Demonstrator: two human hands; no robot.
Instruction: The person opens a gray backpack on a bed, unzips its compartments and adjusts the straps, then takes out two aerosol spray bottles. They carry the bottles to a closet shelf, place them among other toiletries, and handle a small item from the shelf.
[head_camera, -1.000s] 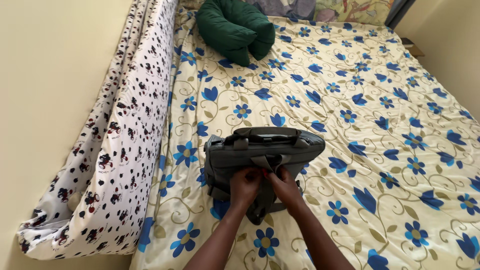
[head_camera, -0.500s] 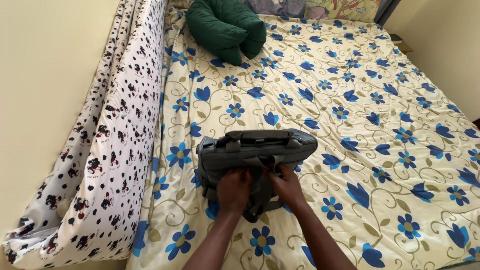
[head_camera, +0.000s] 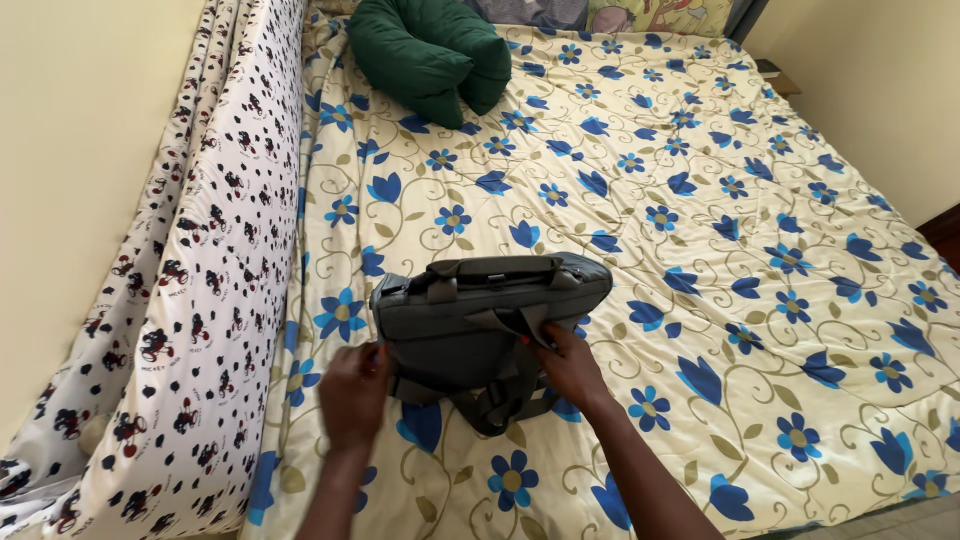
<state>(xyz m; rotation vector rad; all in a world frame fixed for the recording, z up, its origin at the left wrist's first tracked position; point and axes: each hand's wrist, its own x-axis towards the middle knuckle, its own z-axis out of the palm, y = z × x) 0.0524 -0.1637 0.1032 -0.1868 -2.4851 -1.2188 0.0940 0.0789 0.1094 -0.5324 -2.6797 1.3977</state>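
Observation:
A grey laptop bag (head_camera: 470, 315) lies on the flowered bed cover (head_camera: 700, 230), its carry handles at the far edge and a strap trailing toward me. My left hand (head_camera: 352, 395) is at the bag's near left corner, fingers curled against its edge. My right hand (head_camera: 568, 365) rests on the bag's right side, pinching a grey strap or flap near the middle of the bag.
A green cushion (head_camera: 432, 55) lies at the head of the bed. A white sheet with a small cartoon print (head_camera: 190, 300) is bunched along the left side against a pale wall (head_camera: 70, 150). Another wall rises on the right.
My hands have parted from the bag's middle: the left went to the left corner, the right stays by the strap. The view has shifted a little.

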